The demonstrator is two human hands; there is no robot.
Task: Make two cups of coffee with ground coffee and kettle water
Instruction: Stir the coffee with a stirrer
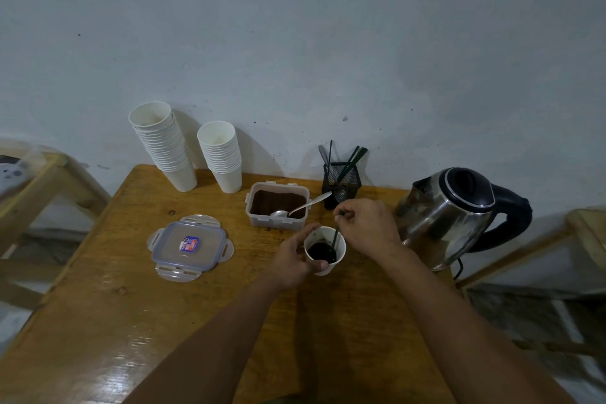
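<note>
left hand [292, 256] wraps thin, crushable paper cup [324, 250] at frame centre, gently; right hand [367, 223] pinches light stirrer [335, 235].

Forearms bare; no sleeves, rings, watch visible

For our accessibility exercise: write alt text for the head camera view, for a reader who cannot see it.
On a wooden table, the left hand holds a paper cup of dark coffee while the right hand stirs it with a green stick. Behind stand an open coffee tub, two cup stacks and a kettle.
</note>
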